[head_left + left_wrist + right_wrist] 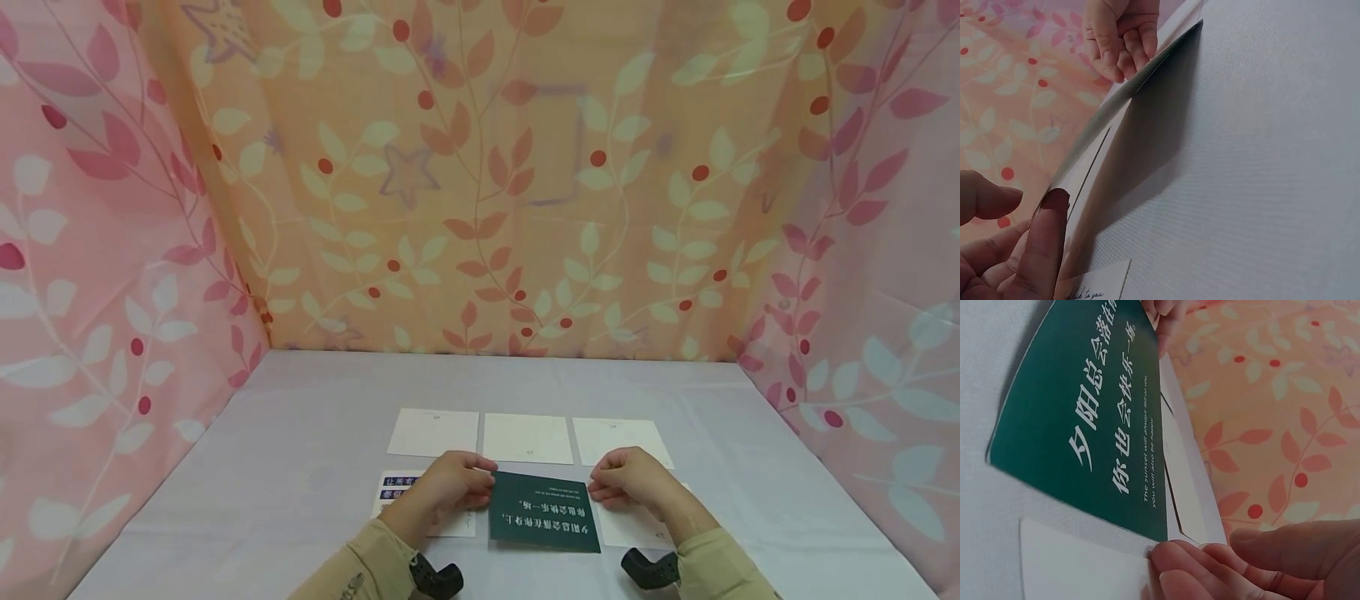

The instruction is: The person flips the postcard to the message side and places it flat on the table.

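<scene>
A dark green card (543, 512) with white Chinese lettering lies between my two hands, its near part raised off the cloth and slightly bowed. My left hand (452, 490) is at its far left corner. In the left wrist view, an index fingertip (1055, 200) touches the card's underside, and the thumb is on the other side. My right hand (633, 479) is at the far right corner, fingers (1188, 565) touching or close to it, with the thumb apart. Below the left hand is a printed card (386, 496); beneath the right one is a white card (637, 529).
Three white cards, the left (432, 432), middle (527, 438) and right (621, 440), form a row beyond the hands. White cloth (315, 425) covers the table. Floral curtains (480, 208) stand along its back and sides.
</scene>
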`<state>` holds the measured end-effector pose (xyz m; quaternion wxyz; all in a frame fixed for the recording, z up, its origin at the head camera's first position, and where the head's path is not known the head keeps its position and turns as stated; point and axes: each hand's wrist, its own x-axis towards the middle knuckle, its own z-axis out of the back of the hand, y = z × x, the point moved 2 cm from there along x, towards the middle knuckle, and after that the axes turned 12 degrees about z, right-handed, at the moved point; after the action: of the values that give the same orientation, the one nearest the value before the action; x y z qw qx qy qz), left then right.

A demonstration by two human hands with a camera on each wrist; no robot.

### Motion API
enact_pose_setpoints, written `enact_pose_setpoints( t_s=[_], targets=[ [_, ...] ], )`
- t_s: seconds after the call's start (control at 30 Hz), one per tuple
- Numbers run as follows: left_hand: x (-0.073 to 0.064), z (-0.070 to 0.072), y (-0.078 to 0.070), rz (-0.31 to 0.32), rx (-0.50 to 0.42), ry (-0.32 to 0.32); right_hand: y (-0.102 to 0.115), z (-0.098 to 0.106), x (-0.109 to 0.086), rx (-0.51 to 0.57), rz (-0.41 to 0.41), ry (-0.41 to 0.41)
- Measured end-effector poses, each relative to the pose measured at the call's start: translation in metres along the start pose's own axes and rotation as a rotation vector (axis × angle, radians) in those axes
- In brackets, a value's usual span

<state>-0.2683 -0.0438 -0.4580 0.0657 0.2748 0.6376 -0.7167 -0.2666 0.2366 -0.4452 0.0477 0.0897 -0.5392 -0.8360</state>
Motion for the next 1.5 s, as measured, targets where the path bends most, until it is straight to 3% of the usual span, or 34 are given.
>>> enact_pose_setpoints(
  t_s=[0.5,0.93,1.5],
  targets=[
    [0.001,-0.008,0.002,-0.006,0.091,-0.037,0.003,-0.001,0.0,-0.041,0.018,-0.005],
    [-0.002,0.001,-0.002,-0.024,0.096,-0.052,0.011,-0.002,0.0,-0.069,0.012,-0.03],
    [0.0,0.012,-0.016,-0.069,0.093,-0.092,0.014,-0.009,0.002,0.005,0.073,0.07]
  ],
)
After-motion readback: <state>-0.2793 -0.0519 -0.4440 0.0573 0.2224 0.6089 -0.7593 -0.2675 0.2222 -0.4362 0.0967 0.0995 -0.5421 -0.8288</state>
